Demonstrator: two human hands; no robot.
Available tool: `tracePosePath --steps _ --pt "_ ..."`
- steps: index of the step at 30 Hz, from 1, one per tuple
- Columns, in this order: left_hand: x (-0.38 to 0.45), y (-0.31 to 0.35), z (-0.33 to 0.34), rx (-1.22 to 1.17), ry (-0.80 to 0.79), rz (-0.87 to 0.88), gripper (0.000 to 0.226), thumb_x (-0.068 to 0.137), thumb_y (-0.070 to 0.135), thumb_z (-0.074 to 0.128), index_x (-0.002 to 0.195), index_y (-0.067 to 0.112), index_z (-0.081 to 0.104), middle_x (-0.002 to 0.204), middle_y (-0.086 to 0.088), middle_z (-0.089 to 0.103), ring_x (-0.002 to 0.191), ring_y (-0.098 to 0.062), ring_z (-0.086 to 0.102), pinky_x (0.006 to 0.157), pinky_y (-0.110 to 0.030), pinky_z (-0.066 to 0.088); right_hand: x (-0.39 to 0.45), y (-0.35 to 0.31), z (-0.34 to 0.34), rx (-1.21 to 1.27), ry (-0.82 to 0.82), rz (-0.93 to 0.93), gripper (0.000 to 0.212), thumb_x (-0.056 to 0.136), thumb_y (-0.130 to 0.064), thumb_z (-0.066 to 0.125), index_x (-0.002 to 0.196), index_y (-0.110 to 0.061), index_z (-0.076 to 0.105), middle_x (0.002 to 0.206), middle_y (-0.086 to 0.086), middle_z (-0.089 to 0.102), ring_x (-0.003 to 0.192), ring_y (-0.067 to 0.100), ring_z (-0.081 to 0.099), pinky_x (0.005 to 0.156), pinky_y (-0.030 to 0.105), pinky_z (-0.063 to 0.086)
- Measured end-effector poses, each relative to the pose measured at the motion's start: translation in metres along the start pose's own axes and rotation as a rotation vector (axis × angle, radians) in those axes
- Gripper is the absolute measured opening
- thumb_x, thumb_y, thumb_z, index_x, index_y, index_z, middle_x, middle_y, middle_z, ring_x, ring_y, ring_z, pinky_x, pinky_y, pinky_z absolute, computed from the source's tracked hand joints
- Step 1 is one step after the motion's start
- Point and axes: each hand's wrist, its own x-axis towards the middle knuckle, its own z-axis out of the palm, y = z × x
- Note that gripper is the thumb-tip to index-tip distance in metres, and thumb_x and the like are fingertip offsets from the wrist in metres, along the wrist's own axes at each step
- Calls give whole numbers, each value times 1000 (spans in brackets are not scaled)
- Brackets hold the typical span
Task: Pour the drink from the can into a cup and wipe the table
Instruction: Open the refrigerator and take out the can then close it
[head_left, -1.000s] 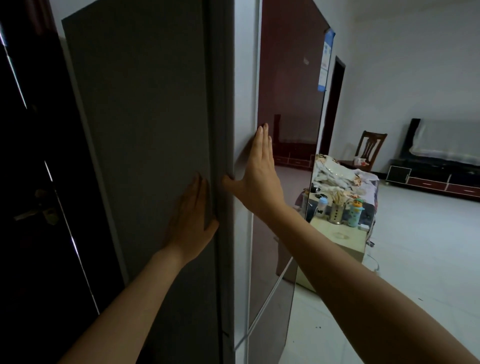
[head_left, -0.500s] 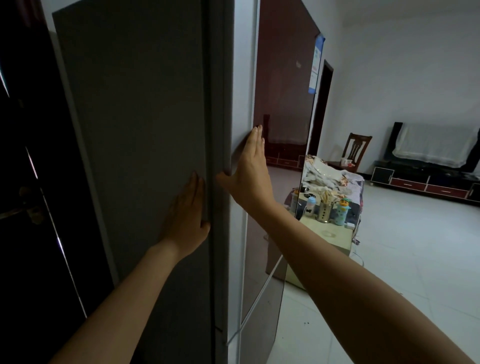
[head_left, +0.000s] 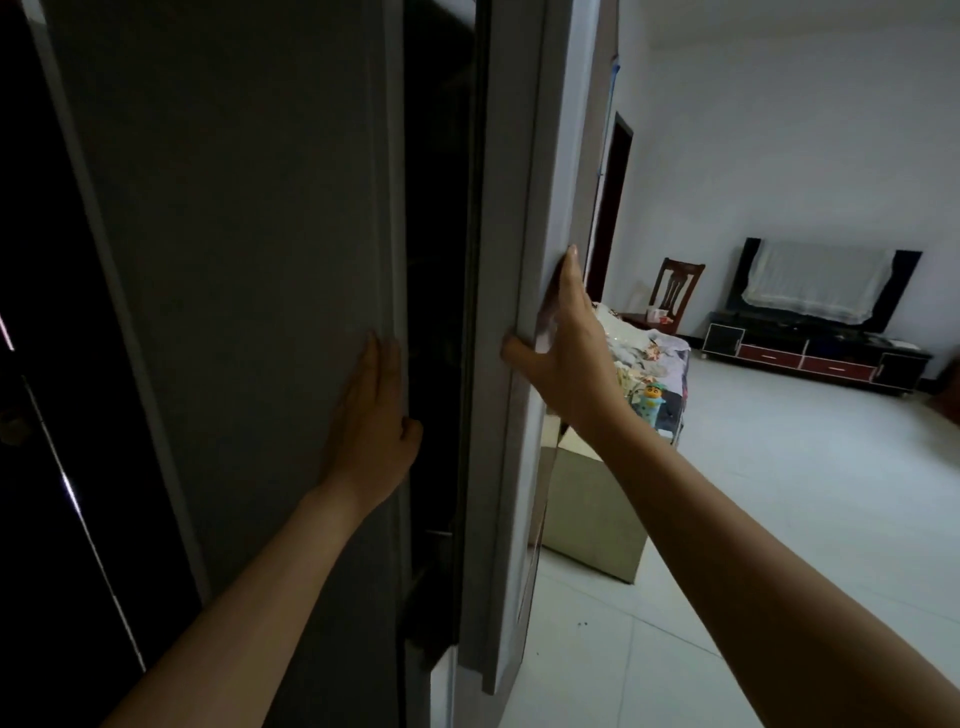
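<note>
No can or cup shows in the head view. I stand at a tall grey refrigerator. My left hand lies flat on its side panel, fingers together, holding nothing. My right hand grips the edge of the refrigerator door, thumb on the inner side and fingers wrapped over the front. The door stands ajar, and a dark gap shows between door and body. What is inside is too dark to make out.
A low beige table stands just behind the door, cluttered with a cartoon bottle and cloth. A wooden chair and a TV stand line the far wall. A dark door is at my left. White tiled floor stretches right.
The refrigerator door has swung outward from shut, opening a dark gap. My right hand moved right with the door edge. My left hand stays flat on the side panel.
</note>
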Motion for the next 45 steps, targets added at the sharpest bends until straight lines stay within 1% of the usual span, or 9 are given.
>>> tracePosePath --steps 4,10,15,18,23,29,35,38,45 --pt "-5 13 3 -43 0 7 75 92 13 50 147 25 0 156 1 -10 143 -16 -5 116 -32 5 -17 8 -11 11 76 -20 89 82 -16 65 146 -7 3 154 13 17 141 28 20 112 50 28" --pt "-13 40 27 -53 -52 207 69 88 9 54 146 22 18 156 -3 9 140 -15 8 117 -42 14 -39 18 -34 -35 184 -40 75 84 -32 53 145 -8 16 152 12 23 141 22 22 110 48 33" --pt "-19 55 54 -93 -156 271 78 87 13 56 142 35 6 156 -4 9 143 -21 8 116 -48 17 -58 29 -57 -78 280 -63 68 84 -41 46 141 -20 15 148 9 32 136 22 34 105 48 39" --pt "-20 65 69 -47 -216 324 83 87 19 54 139 44 -6 157 1 4 144 -22 6 117 -46 17 -65 36 -69 -118 363 -92 64 87 -34 47 140 -19 15 145 5 34 131 19 37 101 47 43" --pt "-24 86 84 -110 -247 393 78 90 17 51 140 33 -6 155 6 -5 141 -10 -10 113 -27 -8 -73 55 -90 -259 475 -115 60 91 -25 44 143 -23 14 142 15 40 125 32 48 96 49 47" --pt "-13 101 99 -105 -156 371 83 85 17 56 141 27 -5 149 6 -10 137 -11 -11 115 -35 0 -78 76 -118 -410 550 -48 57 89 -2 47 141 -1 23 143 18 38 125 19 37 97 36 41" --pt "3 123 118 -108 -150 418 85 85 13 58 143 20 -3 150 3 -9 137 -9 -10 110 -26 -8 -82 99 -142 -498 608 24 58 86 11 49 140 0 29 142 17 40 125 18 38 99 29 35" --pt "6 131 131 -121 -169 436 83 85 16 57 145 19 0 151 2 -7 139 -11 -6 114 -33 0 -83 109 -155 -523 627 56 57 86 12 49 139 -1 31 142 17 41 125 14 34 100 25 31" --pt "16 152 157 -131 -195 479 81 78 26 44 143 24 -4 155 -3 -2 141 -12 -6 116 -37 1 -80 134 -183 -582 628 138 51 89 11 45 138 1 33 143 18 39 132 29 38 106 27 25"
